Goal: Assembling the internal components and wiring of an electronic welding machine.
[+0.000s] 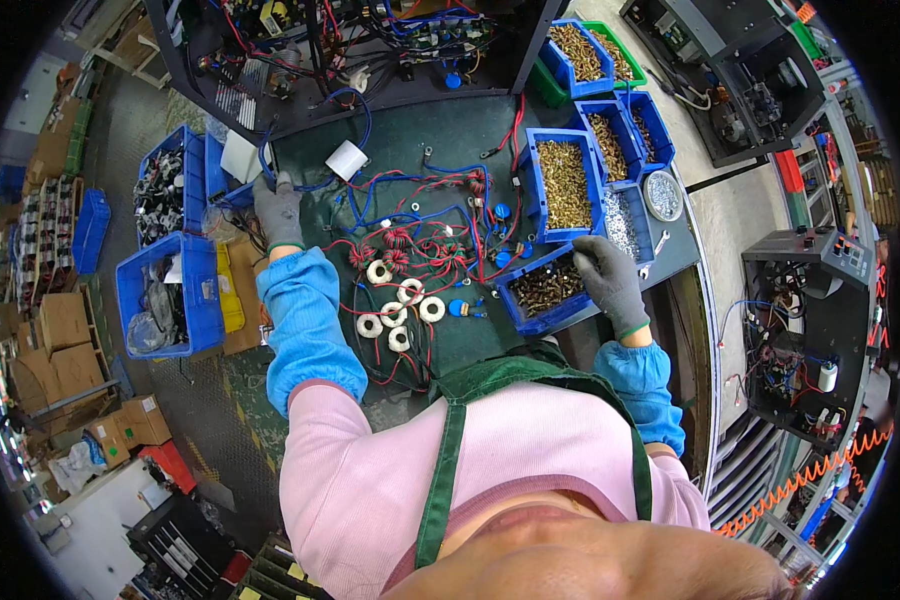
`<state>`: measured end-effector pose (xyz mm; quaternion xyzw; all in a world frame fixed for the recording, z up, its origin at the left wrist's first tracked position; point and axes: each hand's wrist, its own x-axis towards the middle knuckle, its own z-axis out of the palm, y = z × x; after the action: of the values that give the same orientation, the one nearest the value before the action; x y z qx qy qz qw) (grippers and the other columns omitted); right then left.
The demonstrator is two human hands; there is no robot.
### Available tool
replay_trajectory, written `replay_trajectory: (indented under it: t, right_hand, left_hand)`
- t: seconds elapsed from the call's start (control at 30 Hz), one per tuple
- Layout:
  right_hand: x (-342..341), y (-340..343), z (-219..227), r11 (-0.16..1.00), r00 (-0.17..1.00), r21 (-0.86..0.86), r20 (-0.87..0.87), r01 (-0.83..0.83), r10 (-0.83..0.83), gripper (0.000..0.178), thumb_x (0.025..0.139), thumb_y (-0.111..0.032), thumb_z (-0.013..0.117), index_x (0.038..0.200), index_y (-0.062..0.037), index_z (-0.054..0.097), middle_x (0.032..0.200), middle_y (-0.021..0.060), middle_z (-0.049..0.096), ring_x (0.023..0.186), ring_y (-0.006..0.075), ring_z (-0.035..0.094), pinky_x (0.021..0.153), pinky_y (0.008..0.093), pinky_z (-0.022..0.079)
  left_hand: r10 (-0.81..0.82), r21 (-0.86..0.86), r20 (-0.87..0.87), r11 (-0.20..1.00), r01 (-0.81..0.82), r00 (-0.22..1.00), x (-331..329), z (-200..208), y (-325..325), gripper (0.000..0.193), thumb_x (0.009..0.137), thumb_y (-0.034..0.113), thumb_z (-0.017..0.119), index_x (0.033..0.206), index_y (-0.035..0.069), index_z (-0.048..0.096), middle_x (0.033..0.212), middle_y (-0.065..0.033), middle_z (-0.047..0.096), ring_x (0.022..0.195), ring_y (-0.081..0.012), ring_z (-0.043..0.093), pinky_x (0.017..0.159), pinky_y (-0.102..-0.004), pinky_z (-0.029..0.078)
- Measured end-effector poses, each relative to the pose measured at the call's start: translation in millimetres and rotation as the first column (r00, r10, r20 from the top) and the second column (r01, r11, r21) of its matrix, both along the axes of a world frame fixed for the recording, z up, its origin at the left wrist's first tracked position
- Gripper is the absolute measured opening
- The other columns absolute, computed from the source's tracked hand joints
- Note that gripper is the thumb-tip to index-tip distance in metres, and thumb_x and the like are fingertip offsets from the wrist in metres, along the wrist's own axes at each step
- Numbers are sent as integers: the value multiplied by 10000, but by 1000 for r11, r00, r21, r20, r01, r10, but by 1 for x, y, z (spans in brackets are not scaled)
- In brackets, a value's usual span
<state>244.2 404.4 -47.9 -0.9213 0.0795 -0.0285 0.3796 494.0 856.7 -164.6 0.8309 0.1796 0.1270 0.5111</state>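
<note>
My left hand (279, 212), in a grey glove, is closed on a blue cable (264, 158) at the left side of the green work surface. The cable arches up beside a white cylinder (347, 160). My right hand (612, 285), also gloved, is at the right edge of a blue bin of dark screws (548, 287). Its fingers are curled inward, and anything between the tips is too small to make out. Between my hands lie red and blue wires (440, 190), red-wound coils (398, 240) and several white rings (410, 291).
An open dark cabinet with wiring (370, 45) stands at the far edge. On the right are blue bins of brass-coloured fasteners (563, 185), a round dish of small metal parts (662, 195) and a wrench (656, 250). Blue crates (170, 330) stand at the left.
</note>
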Motion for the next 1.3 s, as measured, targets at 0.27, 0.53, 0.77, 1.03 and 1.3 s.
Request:
replay_trajectory:
  t: [0.27,0.53,0.77,1.03,1.3]
  right_hand:
    - [-5,-3,-5,1000,1000,-5,-14,0,0,202,833,-92,604,1019,-13,620,917,146,652,833,247,645,742,321,496]
    - [-5,7,-1,999,994,-3,-100,-51,50,211,839,-114,600,1030,-26,620,908,150,653,822,254,645,729,328,497]
    - [-14,2,-9,998,993,-24,-104,-57,55,212,840,-118,592,1029,-24,620,919,162,652,839,283,645,729,336,498]
    - [-14,5,-9,998,992,-4,-101,-70,69,211,841,-115,590,1026,-19,618,919,169,643,835,284,640,724,338,498]
    - [-19,14,-6,999,997,4,-58,-43,44,185,845,-107,588,1009,-29,619,914,153,644,822,284,638,711,336,500]
  left_hand:
    - [-47,806,347,526,-272,937,-16,49,-55,564,811,323,648,1293,85,478,1260,-224,499,1121,-359,518,979,-412,402]
    - [-338,729,-233,559,394,912,-6,24,-91,625,764,477,647,1296,195,481,1316,-138,464,1129,-351,519,929,-465,432]
    - [-334,660,-383,553,508,861,-8,47,-89,674,707,423,730,1288,185,484,1202,-128,519,1119,-330,529,913,-441,449]
    - [-433,518,-476,565,642,765,-28,49,-55,660,708,427,742,1235,85,541,1165,-186,578,1082,-357,555,903,-407,453]
    - [-503,573,54,723,386,862,10,82,-101,473,813,364,638,1167,56,578,1142,-197,583,1073,-357,552,909,-417,445]
